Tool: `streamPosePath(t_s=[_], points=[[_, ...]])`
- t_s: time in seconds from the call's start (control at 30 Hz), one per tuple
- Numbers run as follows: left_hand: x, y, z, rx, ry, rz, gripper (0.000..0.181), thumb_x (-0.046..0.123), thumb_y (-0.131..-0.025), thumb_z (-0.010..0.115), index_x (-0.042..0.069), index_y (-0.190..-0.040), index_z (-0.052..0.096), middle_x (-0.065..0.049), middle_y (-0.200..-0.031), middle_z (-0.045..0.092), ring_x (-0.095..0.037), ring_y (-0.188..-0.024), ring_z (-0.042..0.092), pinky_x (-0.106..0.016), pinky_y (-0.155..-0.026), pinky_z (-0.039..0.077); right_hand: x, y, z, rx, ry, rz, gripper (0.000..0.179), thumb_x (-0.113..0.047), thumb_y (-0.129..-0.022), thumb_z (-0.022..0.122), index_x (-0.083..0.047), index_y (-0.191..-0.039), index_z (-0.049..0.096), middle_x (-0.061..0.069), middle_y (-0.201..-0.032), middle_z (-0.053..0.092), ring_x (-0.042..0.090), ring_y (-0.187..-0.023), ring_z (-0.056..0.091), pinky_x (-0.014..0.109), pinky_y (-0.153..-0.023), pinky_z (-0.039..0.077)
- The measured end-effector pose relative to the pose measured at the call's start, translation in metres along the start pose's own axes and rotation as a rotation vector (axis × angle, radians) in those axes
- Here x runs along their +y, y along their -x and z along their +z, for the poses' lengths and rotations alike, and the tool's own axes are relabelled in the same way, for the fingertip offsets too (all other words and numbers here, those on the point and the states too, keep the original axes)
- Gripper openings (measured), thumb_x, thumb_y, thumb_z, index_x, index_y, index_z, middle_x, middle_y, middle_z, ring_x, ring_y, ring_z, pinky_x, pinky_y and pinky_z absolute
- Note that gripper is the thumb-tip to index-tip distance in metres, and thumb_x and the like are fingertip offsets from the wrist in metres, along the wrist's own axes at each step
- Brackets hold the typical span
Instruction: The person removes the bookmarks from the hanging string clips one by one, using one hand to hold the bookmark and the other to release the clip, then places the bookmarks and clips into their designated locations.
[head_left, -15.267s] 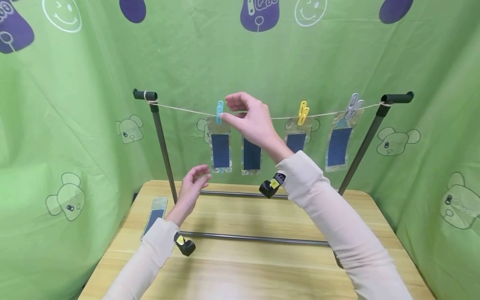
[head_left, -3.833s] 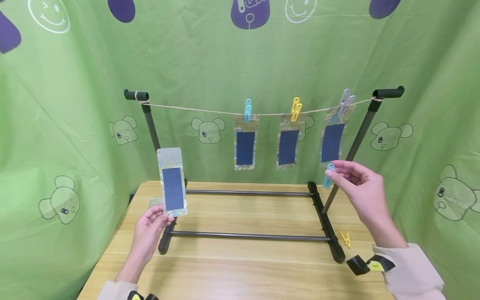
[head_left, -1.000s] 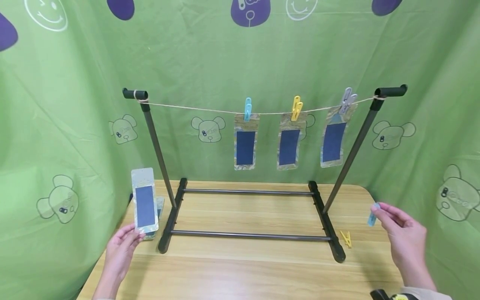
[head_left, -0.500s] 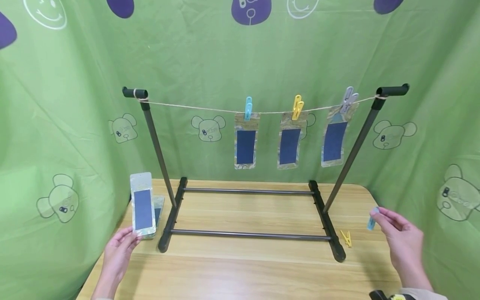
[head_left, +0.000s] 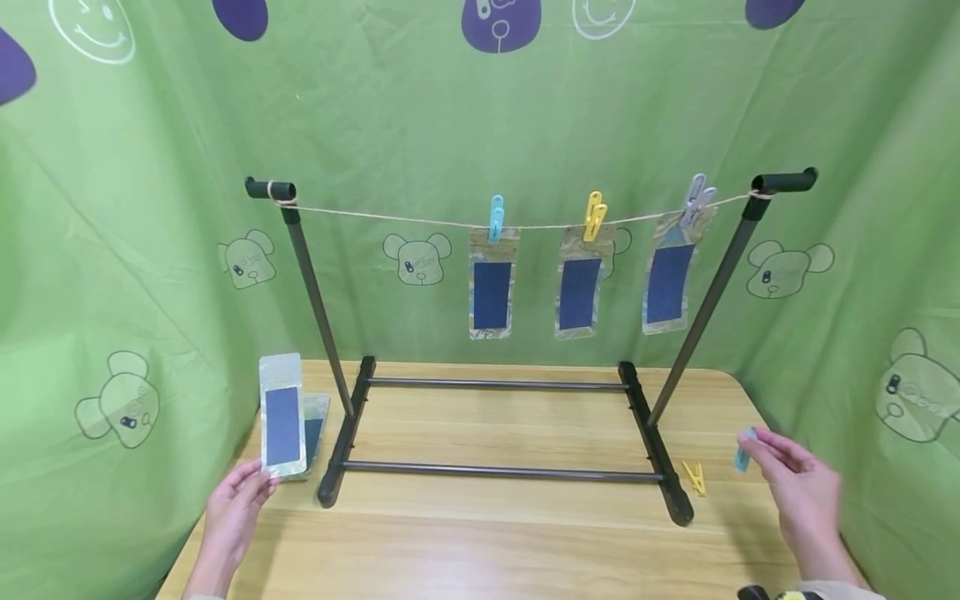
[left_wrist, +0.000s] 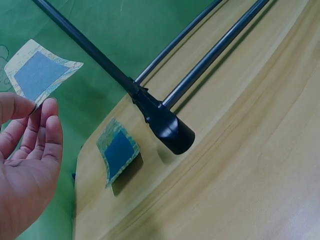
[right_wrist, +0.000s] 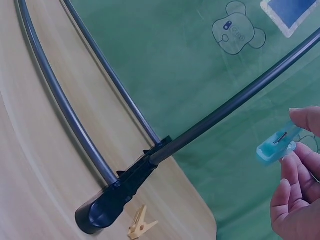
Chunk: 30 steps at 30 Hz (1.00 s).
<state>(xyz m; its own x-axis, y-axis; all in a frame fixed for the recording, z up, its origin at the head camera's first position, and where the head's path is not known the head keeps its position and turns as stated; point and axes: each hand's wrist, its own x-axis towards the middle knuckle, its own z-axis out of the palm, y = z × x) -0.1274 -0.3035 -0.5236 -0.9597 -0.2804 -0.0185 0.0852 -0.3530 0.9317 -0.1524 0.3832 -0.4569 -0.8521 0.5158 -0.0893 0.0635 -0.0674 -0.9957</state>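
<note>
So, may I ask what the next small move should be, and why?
Probably the left hand should lower its card onto the other card lying on the table: in the head view it partly covers that one, and the right hand pinches a blue clip that fastens nothing.

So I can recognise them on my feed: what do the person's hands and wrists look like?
The left hand and right hand are bare, ungloved. On the right, a cream sleeve cuff shows, beside part of a black wrist camera with a yellow patch. Only a sliver of pale left cuff shows.
</note>
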Motion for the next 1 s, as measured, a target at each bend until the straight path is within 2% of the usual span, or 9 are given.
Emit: streamPosePath(t_s=[0.17,0.7,1.0], points=[[-0.001,-0.002,-0.004,0.006,0.022,-0.028,0.019,-0.008,-0.095,0.053,0.007,-0.100,0.064,-0.004,-0.089,0.068,-0.011,-0.080,0.064,-0.020,-0.080,0.055,0.005,-0.002,-0.001,0.011,-0.018,0.018,0.028,-0.016,-0.076,0.085,-0.020,-0.102,0.074,-0.016,-0.083,0.069,-0.003,-0.076,0.061,0.009,-0.062,0.050],[-0.011,-0.005,-0.014,0.039,-0.072,-0.095,0.015,-0.004,-0.095,0.055,0.008,-0.100,0.062,-0.002,-0.088,0.065,-0.010,-0.081,0.062,-0.020,-0.080,0.055,0.025,-0.009,-0.010,0.017,0.113,0.067,0.032,-0.026,-0.076,0.085,-0.024,-0.106,0.072,-0.021,-0.081,0.066,-0.006,-0.075,0.059,0.007,-0.061,0.048],[-0.015,-0.005,-0.019,0.058,-0.088,-0.137,0.015,-0.004,-0.096,0.053,0.009,-0.099,0.061,-0.002,-0.088,0.064,-0.010,-0.082,0.062,-0.021,-0.083,0.054,0.033,-0.010,-0.014,0.037,0.188,0.123,0.033,-0.032,-0.075,0.085,-0.026,-0.104,0.071,-0.023,-0.079,0.064,-0.007,-0.075,0.057,0.006,-0.061,0.046]])
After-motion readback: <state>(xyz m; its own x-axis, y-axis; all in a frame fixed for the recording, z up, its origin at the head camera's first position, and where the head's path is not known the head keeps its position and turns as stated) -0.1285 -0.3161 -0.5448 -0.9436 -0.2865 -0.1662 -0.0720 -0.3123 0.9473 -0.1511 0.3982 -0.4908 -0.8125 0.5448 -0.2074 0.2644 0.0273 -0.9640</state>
